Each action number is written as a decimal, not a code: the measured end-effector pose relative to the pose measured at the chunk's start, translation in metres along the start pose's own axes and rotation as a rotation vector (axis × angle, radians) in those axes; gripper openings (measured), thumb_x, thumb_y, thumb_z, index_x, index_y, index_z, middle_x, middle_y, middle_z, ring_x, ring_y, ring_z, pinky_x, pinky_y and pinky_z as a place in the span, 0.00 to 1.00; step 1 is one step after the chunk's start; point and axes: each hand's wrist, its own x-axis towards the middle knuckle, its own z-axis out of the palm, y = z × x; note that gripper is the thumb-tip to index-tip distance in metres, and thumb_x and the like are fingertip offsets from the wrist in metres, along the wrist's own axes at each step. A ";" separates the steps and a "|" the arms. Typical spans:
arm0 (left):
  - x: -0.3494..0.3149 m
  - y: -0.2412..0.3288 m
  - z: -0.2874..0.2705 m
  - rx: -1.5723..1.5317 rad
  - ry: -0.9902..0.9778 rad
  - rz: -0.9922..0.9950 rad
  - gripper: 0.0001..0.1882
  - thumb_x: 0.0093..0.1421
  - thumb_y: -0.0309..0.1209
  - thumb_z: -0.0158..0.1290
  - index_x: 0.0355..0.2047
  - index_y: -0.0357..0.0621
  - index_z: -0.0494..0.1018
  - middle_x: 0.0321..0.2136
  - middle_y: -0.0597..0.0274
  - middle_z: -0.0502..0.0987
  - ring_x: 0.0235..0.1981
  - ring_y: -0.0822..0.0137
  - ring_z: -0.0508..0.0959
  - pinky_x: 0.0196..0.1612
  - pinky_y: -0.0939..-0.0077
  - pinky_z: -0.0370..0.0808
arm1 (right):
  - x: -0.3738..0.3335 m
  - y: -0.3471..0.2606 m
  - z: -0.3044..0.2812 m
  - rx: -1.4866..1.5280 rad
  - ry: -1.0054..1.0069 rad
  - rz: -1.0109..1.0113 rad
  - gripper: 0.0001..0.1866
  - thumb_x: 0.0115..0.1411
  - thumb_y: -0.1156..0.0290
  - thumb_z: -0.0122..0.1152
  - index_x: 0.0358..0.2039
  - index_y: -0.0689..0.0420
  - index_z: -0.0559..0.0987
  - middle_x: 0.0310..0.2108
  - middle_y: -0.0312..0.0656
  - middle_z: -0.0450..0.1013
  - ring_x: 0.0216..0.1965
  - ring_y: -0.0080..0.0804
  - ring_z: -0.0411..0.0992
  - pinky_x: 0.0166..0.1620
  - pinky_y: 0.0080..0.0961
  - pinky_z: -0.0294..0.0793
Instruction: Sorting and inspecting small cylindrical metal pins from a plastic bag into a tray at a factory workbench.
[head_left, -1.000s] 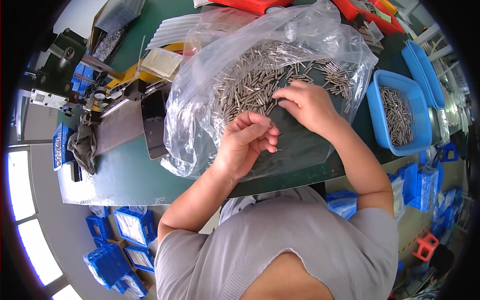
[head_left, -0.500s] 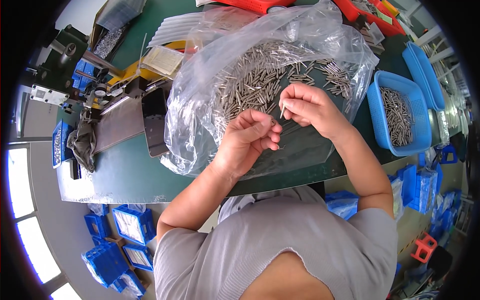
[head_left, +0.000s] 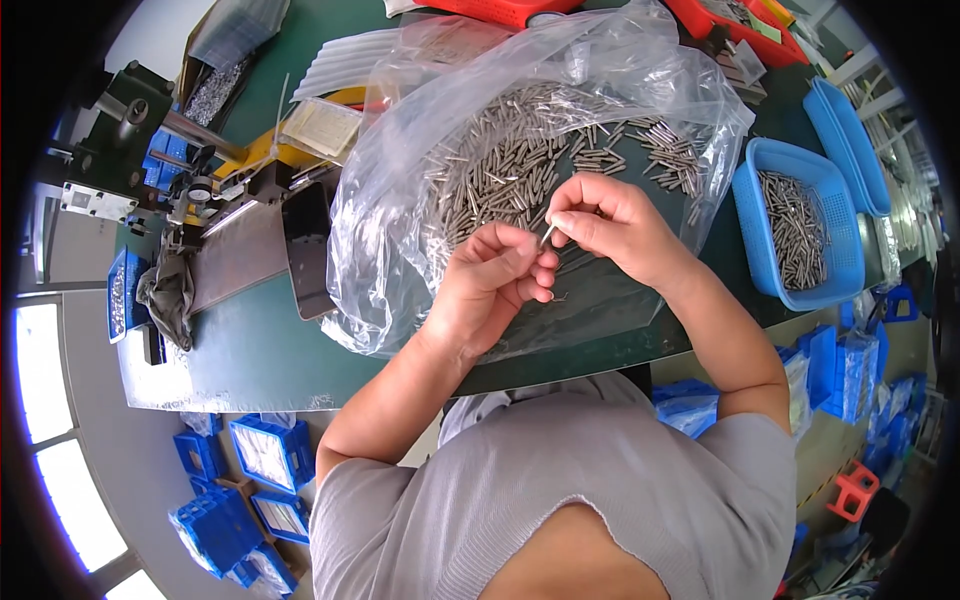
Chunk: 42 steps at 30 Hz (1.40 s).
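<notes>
1. Broadly, the green worktable (head_left: 300, 350) carries everything; its near edge runs just in front of the person's body, and bare surface shows only at the near left corner.
2. Clear plastic bag (head_left: 400, 200): spread open and flat over the table centre, apparently so that the heap stays contained yet reachable; its rumpled walls rise at left and far side, which limits sideways room for the hands.
3. Heap of small metal pins (head_left: 520, 160): lies inside the bag, on its far half, just beyond both hands.
4. Blue basket (head_left: 760, 250): stands at the right, near the bag's edge, holding more pins; it bounds movement to the right.
5. Dark metal fixture (head_left: 250, 240): sits just left of the bag and closes off that side.
6. Left hand (head_left: 490, 285): fingers curled shut over the bag's near half; whether pins lie in the fist cannot be told.
7. Right hand (head_left: 610, 225): thumb and fingertips pinch closed.
8. Single pin (head_left: 549, 234): held in that pinch, tilted, its free end towards the left hand's fingertips, above the bag.
</notes>
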 end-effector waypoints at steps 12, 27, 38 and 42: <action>0.003 -0.003 -0.003 -0.016 0.000 0.032 0.05 0.60 0.26 0.48 0.33 0.36 0.70 0.29 0.53 0.76 0.27 0.67 0.78 0.31 0.75 0.78 | 0.001 0.008 -0.001 0.052 0.101 0.138 0.07 0.59 0.70 0.54 0.33 0.60 0.73 0.20 0.29 0.66 0.20 0.13 0.62 0.23 0.12 0.61; 0.000 0.000 -0.002 -0.010 -0.002 0.044 0.04 0.60 0.25 0.48 0.32 0.36 0.70 0.28 0.53 0.76 0.26 0.67 0.77 0.30 0.75 0.78 | 0.014 0.018 -0.028 -0.931 0.364 -0.035 0.10 0.50 0.66 0.63 0.27 0.59 0.77 0.22 0.38 0.74 0.22 0.31 0.72 0.27 0.27 0.68; -0.001 0.001 -0.001 -0.016 -0.003 0.056 0.04 0.60 0.24 0.47 0.33 0.37 0.70 0.28 0.54 0.76 0.27 0.68 0.77 0.30 0.75 0.78 | 0.011 0.035 -0.017 -1.163 0.336 -0.251 0.06 0.54 0.70 0.59 0.28 0.57 0.74 0.25 0.38 0.72 0.24 0.33 0.72 0.28 0.27 0.69; -0.001 0.000 -0.001 -0.014 0.000 0.061 0.04 0.61 0.25 0.47 0.33 0.37 0.69 0.28 0.54 0.76 0.27 0.68 0.77 0.30 0.76 0.77 | 0.002 0.009 -0.017 -0.454 0.139 -0.009 0.09 0.60 0.69 0.55 0.31 0.62 0.73 0.22 0.29 0.65 0.26 0.14 0.61 0.30 0.16 0.63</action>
